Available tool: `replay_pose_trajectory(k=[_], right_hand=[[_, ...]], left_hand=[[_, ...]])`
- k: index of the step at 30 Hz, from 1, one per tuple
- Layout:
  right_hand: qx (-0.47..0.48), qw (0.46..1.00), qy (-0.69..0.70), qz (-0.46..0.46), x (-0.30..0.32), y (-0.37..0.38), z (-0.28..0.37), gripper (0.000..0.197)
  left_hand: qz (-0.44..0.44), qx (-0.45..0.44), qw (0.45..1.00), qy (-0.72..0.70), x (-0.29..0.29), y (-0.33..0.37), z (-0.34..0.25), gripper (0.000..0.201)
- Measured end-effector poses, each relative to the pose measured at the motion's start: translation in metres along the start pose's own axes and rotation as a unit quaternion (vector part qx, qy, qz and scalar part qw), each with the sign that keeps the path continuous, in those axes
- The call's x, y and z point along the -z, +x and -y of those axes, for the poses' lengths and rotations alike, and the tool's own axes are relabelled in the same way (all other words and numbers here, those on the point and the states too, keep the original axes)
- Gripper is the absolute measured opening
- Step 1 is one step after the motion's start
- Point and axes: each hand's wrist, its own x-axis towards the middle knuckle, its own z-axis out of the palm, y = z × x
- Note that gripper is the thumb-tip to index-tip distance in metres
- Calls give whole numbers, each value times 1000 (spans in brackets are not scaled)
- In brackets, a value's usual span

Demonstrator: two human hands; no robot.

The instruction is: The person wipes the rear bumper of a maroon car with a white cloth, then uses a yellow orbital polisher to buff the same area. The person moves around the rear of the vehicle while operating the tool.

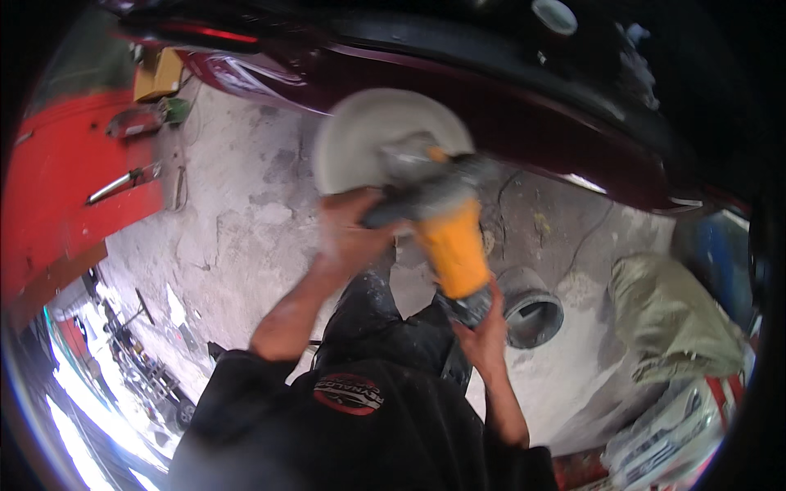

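Observation:
Both my hands hold a yellow and black power polisher (454, 250), which is slightly blurred. My left hand (348, 221) is closed round its black front handle. Lower down and to the right, my right hand (485, 331) wraps the dark rear end of the body. A wide, round, whitish pad (352, 131) sits at the polisher's front. Its far edge overlaps the dark red car panel (508, 123); whether it presses on the paint I cannot tell.
A grey bucket (534, 317) stands on the worn concrete floor (221, 237) right of my legs. Farther right lie a beige cloth cover (675, 319) and plastic-wrapped packages (667, 442). A red surface (74, 180) at left carries a tool with a silver handle (115, 186).

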Motion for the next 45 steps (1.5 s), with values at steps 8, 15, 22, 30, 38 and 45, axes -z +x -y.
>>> replay_pose_trajectory(k=[8, 15, 22, 30, 38, 45], right_hand=[[139, 985, -3, 105, -79, 52, 36, 100], [70, 998, 9, 7, 1, 12, -6, 100], [19, 993, 16, -118, 116, -23, -78, 98], [56, 964, 37, -257, 219, -28, -143, 89], [40, 947, 17, -318, 286, -33, -139, 87], [51, 935, -120, -331, 316, -43, -101, 92]], left_hand=[[-104, 63, 987, 101, 90, -3, 48, 19], [-6, 18, 1000, -5, -1, 0, -10, 19], [90, -57, 990, -97, -138, 20, -107, 21], [132, -141, 955, -224, -286, 47, -199, 15], [136, -125, 948, -259, -360, 73, -236, 15], [129, -1, 917, -378, -362, 75, -223, 10]])
